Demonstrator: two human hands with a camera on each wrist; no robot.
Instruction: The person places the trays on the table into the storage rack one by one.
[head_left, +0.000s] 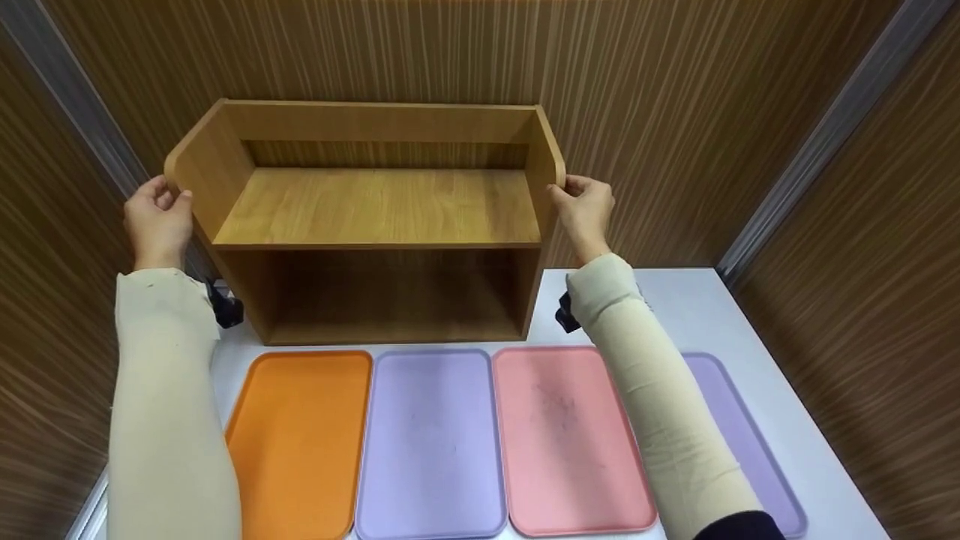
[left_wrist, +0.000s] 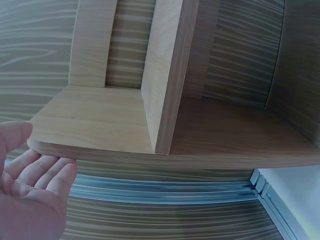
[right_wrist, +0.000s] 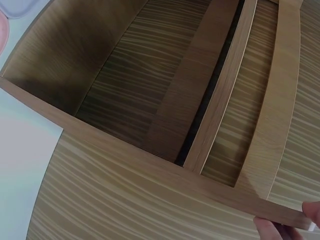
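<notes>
A two-level wooden desk shelf [head_left: 382,206] stands at the back of the white table, its upper board and lower compartment both bare. At its left side panel, my left hand [head_left: 159,221] grips the rounded front edge between thumb and fingers. My right hand [head_left: 585,214] pinches the matching edge of the right side panel. In the left wrist view, the left hand [left_wrist: 37,195] has its thumb on the panel's inner face and its fingers behind the edge. Only the fingertips of the right hand [right_wrist: 272,229] show in the right wrist view, at the panel's corner.
In front of the shelf lie an orange tray [head_left: 300,442], a lilac tray [head_left: 433,442], a pink tray [head_left: 570,450] and a second lilac tray [head_left: 739,435], partly under the right sleeve. Wood-grain walls [head_left: 660,112] enclose the white table [head_left: 675,300] at the back and sides.
</notes>
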